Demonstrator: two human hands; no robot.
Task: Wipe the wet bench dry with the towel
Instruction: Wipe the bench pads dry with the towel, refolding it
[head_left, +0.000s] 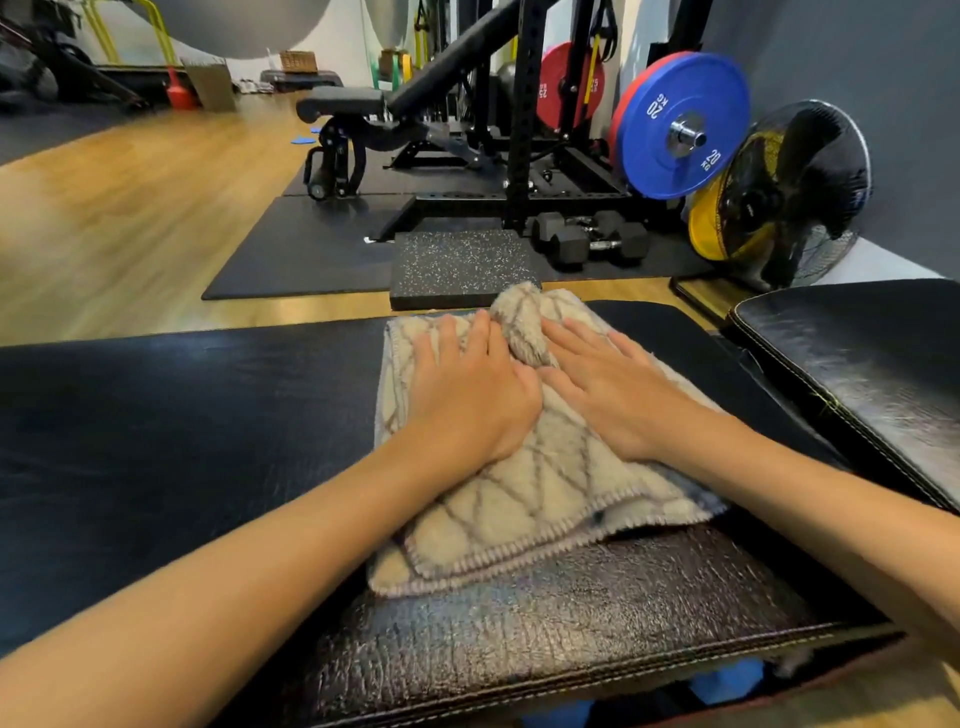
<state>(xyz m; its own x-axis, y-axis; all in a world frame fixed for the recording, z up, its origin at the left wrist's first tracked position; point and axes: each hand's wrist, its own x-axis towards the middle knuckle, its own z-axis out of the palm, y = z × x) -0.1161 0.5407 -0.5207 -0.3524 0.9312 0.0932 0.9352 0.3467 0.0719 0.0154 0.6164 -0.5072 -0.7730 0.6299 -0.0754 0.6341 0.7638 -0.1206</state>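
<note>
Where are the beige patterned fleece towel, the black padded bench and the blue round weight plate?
beige patterned fleece towel (545, 488): head view, flat middle part.
black padded bench (182, 415): head view, bare top surface.
blue round weight plate (670, 171): head view, lower face.

The towel (524, 467) is cream with a grey-brown diamond lattice and a stitched edge. The bench (171, 441) is black and cracked. Behind stand a blue weight plate (683, 124), a red plate (556, 85) and a yellow-and-black fan (779, 197).

Both forearms reach forward; the left hand (470, 392) and right hand (615, 389) lie flat, fingers straight, side by side.
</note>
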